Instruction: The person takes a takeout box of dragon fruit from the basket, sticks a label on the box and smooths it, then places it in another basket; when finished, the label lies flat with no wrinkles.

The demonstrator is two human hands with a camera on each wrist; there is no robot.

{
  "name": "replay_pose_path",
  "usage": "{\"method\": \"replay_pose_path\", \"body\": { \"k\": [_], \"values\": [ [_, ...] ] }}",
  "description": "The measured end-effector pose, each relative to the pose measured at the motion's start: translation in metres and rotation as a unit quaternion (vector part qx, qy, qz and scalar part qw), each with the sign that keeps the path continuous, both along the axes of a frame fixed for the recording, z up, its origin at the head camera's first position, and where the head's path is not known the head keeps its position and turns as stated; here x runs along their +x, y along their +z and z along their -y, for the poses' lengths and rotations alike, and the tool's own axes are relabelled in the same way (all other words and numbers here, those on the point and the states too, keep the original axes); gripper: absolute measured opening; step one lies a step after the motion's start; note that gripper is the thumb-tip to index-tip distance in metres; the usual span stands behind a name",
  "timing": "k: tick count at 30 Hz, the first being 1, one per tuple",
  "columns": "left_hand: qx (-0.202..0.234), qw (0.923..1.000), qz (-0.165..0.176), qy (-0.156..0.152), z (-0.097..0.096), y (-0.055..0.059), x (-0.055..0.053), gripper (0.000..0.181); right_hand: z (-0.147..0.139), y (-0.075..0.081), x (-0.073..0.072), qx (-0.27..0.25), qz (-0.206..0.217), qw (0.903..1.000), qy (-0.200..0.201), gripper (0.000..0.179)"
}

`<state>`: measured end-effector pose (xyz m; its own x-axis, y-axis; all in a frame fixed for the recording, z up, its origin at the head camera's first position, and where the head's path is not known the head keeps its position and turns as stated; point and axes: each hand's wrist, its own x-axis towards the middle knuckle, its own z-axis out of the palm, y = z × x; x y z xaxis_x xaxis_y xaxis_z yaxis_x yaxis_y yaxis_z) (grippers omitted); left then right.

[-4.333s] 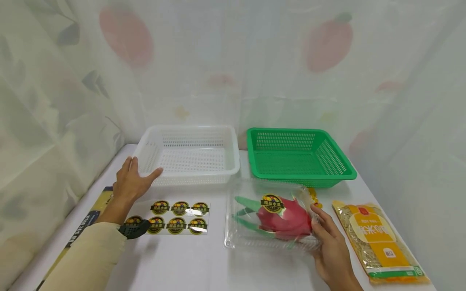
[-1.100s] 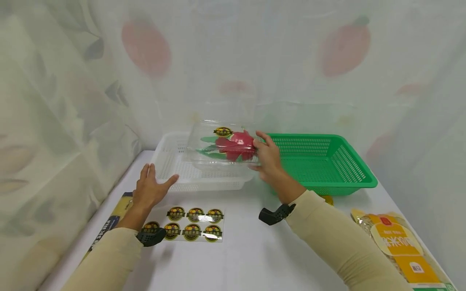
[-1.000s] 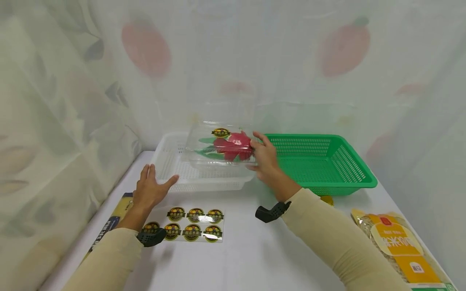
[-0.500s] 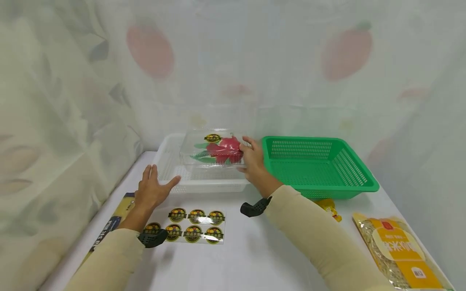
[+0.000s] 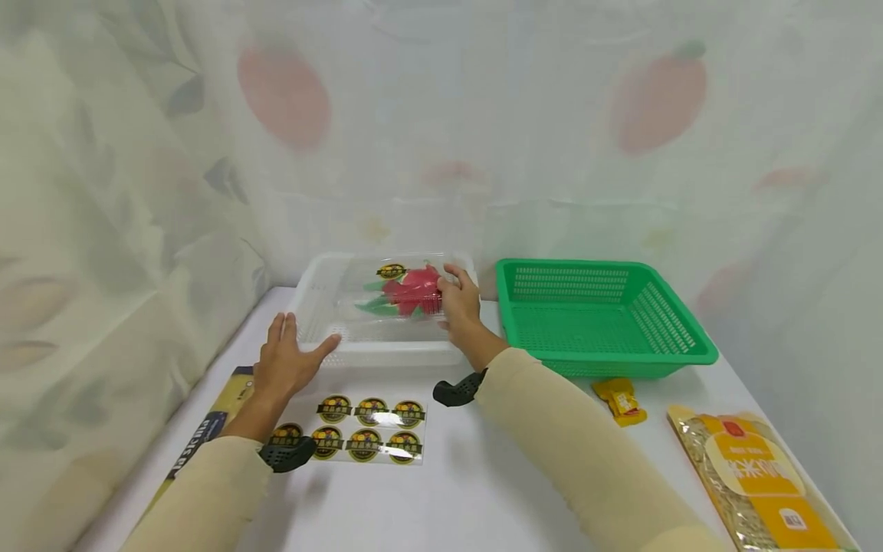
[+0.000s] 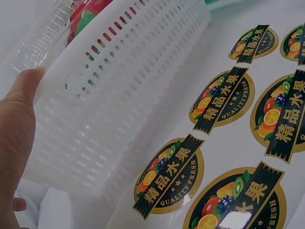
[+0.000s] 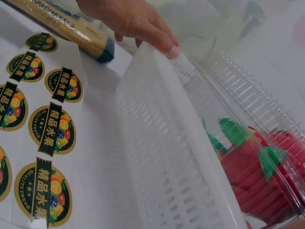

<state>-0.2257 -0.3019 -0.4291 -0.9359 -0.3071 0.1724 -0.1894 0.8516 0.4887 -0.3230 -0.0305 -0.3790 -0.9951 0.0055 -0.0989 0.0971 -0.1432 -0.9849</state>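
Observation:
In the head view my right hand (image 5: 461, 305) grips the right end of a clear plastic clamshell box (image 5: 359, 287), lowered into the white basket (image 5: 386, 351). Inside the box is a pink dragon fruit (image 5: 414, 291) with green tips, and a round fruit label (image 5: 392, 271) sits on its lid. The box still appears slightly tilted in the right wrist view, against the basket's rim (image 7: 190, 124). My left hand (image 5: 283, 360) holds the basket's front left corner, its thumb (image 6: 26, 83) on the rim. My right fingers are mostly hidden in the wrist view.
A green basket (image 5: 586, 358) stands to the right. In front lie a sheet of round labels (image 5: 372, 425), a yellow wrapped packet (image 5: 621, 400), and a noodle bag (image 5: 759, 475). A long spaghetti pack (image 5: 207, 429) lies at the left, beside the curtain.
My right hand has carried the boxed dragon fruit from the table, over and down into the white basket, moving left. My left hand has stayed at the basket's corner.

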Motion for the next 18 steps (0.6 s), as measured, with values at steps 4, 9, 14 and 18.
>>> {"method": "replay_pose_path", "body": {
  "k": [4,9,14,18],
  "values": [
    [0.002,1.0,0.003,0.0,-0.001,0.0,0.001,0.115,0.009,-0.004,0.001,0.024,0.005,0.9997,-0.003,0.032],
    [0.008,0.9999,0.007,-0.007,-0.003,0.0,0.003,0.115,0.018,-0.008,0.002,0.067,0.022,0.9974,-0.011,0.031],
    [0.002,0.9999,-0.001,-0.014,-0.003,0.0,0.002,0.113,0.023,-0.009,0.0,0.082,0.016,0.9964,-0.013,0.034],
    [0.0,1.0,-0.004,-0.008,-0.002,0.001,0.002,0.113,0.027,-0.009,-0.002,0.083,0.008,0.9965,0.005,0.035]
  ]
}}
